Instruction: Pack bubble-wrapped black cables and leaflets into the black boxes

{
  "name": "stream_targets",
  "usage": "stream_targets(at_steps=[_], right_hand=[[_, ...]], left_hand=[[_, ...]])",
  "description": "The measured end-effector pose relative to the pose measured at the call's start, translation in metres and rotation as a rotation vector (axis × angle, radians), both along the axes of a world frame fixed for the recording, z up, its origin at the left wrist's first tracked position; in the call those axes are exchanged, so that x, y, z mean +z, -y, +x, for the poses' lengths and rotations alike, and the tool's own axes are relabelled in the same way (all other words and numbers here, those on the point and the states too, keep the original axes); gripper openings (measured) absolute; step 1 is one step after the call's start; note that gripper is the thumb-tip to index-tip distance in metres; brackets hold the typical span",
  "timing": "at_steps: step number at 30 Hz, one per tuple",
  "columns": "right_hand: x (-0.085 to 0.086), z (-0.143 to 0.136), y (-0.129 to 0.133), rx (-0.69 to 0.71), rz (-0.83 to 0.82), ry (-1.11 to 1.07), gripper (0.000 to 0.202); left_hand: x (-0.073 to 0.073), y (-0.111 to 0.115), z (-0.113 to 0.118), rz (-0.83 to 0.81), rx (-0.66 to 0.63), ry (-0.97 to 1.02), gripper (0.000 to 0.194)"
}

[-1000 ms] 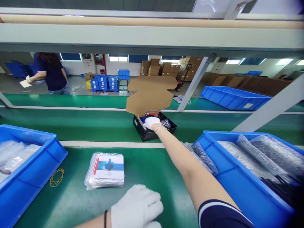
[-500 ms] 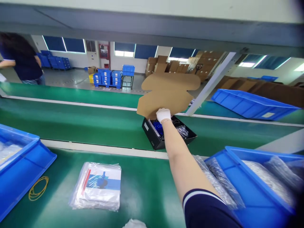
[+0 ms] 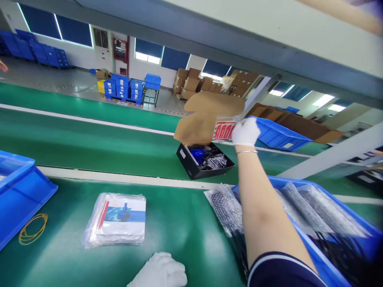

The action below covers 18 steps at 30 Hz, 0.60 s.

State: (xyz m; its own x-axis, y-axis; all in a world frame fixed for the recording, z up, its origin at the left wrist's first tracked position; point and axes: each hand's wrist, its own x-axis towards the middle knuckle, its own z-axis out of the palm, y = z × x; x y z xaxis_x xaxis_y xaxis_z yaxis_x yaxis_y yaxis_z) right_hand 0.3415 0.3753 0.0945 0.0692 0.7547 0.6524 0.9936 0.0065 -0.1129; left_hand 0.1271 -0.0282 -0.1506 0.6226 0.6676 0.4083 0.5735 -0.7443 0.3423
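My right hand, in a white glove, pinches a clear bag with a red and white printed sheet in front of the open box's lid. Below it, on the green belt, stands the black box, its brown cardboard lid raised, with a blue item and plastic-wrapped parts inside. My left hand, also gloved, rests at the bottom edge on the green surface, fingers curled; whether it holds something is hidden. Up and left of it lies a stack of bagged booklets.
A blue bin stands at the left beside yellow rubber bands. Bubble-wrapped parts lean by another blue bin at the right. A slanted post and an overhead beam frame the bench.
My right hand has left the box and moved right and up, now with the printed bag in it. My left hand has come further into view. The whole view has tilted and shifted.
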Motion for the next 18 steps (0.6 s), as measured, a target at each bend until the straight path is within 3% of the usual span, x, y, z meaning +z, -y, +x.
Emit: stream_targets(at_steps=[2, 5, 7, 9, 12, 18], right_hand=[[-0.020, -0.019, 0.022, -0.042, -0.129, 0.091, 0.034], [-0.063, -0.050, 0.048, 0.043, -0.400, 0.246, 0.031], [-0.086, -0.064, 0.058, 0.082, -0.475, 0.284, 0.027], [-0.097, -0.069, 0.062, 0.085, -0.515, 0.306, 0.026], [-0.096, -0.061, 0.061, 0.059, -0.550, 0.315, 0.029], [-0.073, -0.034, 0.052, -0.011, -0.610, 0.276, 0.030]], left_hand=[[0.006, 0.001, -0.003, -0.007, -0.014, -0.009, 0.031], [0.012, 0.006, -0.008, -0.073, -0.017, -0.006, 0.021], [0.015, 0.010, -0.011, -0.109, -0.008, 0.012, 0.015], [0.016, 0.015, -0.013, -0.123, 0.004, 0.026, 0.011], [0.013, 0.017, -0.015, -0.121, 0.006, 0.015, 0.011], [0.000, 0.004, -0.010, -0.046, -0.043, -0.056, 0.023]])
